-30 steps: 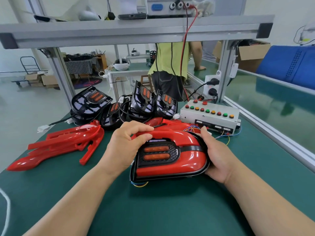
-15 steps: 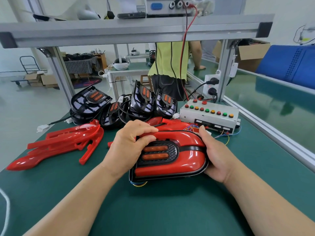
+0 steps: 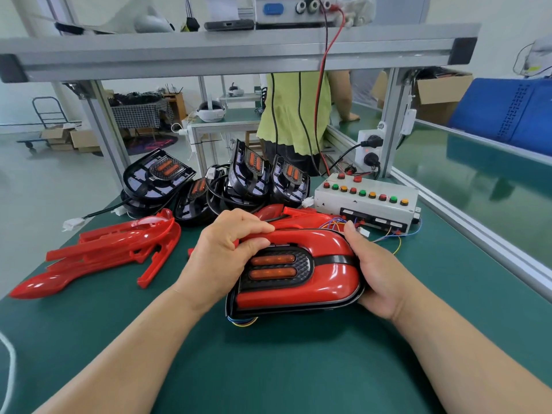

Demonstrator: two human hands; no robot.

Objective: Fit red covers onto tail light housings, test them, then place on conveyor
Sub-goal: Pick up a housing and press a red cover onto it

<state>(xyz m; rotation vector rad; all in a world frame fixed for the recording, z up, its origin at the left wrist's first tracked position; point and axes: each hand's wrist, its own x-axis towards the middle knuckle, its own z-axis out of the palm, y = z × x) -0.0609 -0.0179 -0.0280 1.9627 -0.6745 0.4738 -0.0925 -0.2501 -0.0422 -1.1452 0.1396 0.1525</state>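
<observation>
hands at work on a green bench (image 3: 298, 369): a tail light housing (image 3: 294, 308) with its red cover (image 3: 328, 276) on top lies just in front of the worker, low on the mat, face tilted up toward the camera. its long axis runs left to right across the bench, the rounded closed end pointing right and the forked end pointing left. two amber lens bars (image 3: 272, 259) sit one above the other in the black centre panel. the left hand (image 3: 221, 249) grips the upper arm of the cover at the forked end, fingers curled over it. the right hand (image 3: 379, 276) is wrapped around the rounded end, thumb along the far edge. coloured wires (image 3: 242, 321) trail from beneath. behind stand at least five bare housings (image 3: 158, 174). a heap of loose covers (image 3: 113, 246) lies at left; their number cannot be told. one more cover (image 3: 301, 218) lies just behind the held unit. a test box (image 3: 367, 204) carries eleven buttons. the conveyor (image 3: 478, 180) runs along the right.
</observation>
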